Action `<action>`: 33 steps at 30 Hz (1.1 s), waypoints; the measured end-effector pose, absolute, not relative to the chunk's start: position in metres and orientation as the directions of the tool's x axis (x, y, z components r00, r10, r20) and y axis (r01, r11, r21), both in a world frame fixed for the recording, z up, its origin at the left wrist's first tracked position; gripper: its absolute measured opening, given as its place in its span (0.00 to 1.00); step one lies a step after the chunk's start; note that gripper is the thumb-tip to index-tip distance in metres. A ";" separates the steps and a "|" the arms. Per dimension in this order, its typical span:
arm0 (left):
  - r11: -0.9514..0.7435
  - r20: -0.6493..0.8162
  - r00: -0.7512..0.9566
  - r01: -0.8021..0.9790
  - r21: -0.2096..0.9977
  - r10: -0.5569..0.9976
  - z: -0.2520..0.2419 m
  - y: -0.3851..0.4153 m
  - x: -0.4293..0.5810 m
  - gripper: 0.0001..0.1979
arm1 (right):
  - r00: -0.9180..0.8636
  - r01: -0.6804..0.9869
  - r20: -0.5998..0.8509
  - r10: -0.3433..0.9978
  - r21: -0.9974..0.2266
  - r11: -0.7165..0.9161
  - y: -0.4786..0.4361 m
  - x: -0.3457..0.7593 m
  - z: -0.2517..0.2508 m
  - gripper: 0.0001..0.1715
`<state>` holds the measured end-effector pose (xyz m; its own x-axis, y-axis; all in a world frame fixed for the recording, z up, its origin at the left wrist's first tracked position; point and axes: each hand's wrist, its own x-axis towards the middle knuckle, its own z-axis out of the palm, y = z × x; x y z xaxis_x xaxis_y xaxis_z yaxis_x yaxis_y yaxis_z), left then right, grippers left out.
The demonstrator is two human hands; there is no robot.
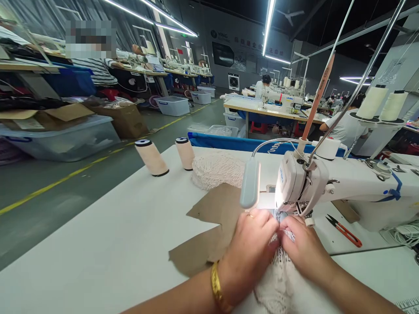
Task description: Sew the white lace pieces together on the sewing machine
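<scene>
Both my hands are closed on a piece of cream lace fabric (278, 283) just in front of the needle of a white sewing machine (288, 179). My left hand (250, 248) pinches the fabric from the left, a gold bangle on its wrist. From the right, my right hand (303, 244) grips the same fabric, its thumb near the left one. The presser foot is mostly hidden behind my fingers. The lower end of the lace hangs toward me. Left of the machine, brown paper pattern pieces (209, 231) lie partly under my left hand.
A bundle of cream lace (218, 170) and two thread cones (152, 159) stand at the table's back. Orange-handled thread snips (345, 231) lie right of the needle. A grey lamp (250, 183) hangs beside the machine head. Other people sit at machines beyond.
</scene>
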<state>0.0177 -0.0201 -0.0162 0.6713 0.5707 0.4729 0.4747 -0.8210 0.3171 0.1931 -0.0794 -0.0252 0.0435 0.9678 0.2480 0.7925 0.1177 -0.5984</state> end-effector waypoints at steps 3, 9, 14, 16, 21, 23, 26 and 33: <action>-0.915 0.537 0.743 0.356 0.189 0.400 -0.022 -0.019 0.015 0.11 | 0.047 0.829 0.276 0.960 -0.546 0.116 -0.078 0.195 -0.029 0.08; -0.917 0.520 0.758 0.363 0.165 0.394 -0.022 -0.018 0.013 0.09 | 0.025 0.908 0.347 0.938 -0.401 0.124 -0.084 0.201 -0.032 0.07; -0.920 0.525 0.760 0.366 0.144 0.384 -0.020 -0.017 0.014 0.10 | -0.143 0.910 0.408 0.902 -0.305 0.282 -0.093 0.203 -0.030 0.16; -0.917 0.512 0.766 0.373 0.139 0.389 -0.019 -0.017 0.014 0.11 | -0.198 0.903 0.404 0.893 -0.279 0.326 -0.095 0.203 -0.029 0.17; -0.898 0.433 0.788 0.410 0.161 0.437 -0.013 -0.019 0.012 0.10 | -0.211 0.916 0.398 0.893 -0.238 0.322 -0.091 0.205 -0.027 0.17; -0.893 0.399 0.800 0.416 0.171 0.449 -0.011 -0.019 0.012 0.09 | -0.204 0.923 0.401 0.893 -0.225 0.312 -0.090 0.206 -0.028 0.17; -0.888 0.380 0.802 0.424 0.180 0.460 -0.009 -0.019 0.012 0.09 | -0.190 0.933 0.402 0.896 -0.210 0.292 -0.088 0.208 -0.029 0.18; -0.887 0.392 0.795 0.415 0.205 0.463 -0.010 -0.018 0.012 0.08 | -0.173 0.951 0.410 0.895 -0.166 0.260 -0.087 0.209 -0.031 0.19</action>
<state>0.0124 -0.0182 -0.0095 0.7954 0.4626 0.3916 0.4145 -0.8866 0.2054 0.2087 -0.0868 -0.0306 -0.1733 0.8955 0.4100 0.9512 0.2600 -0.1660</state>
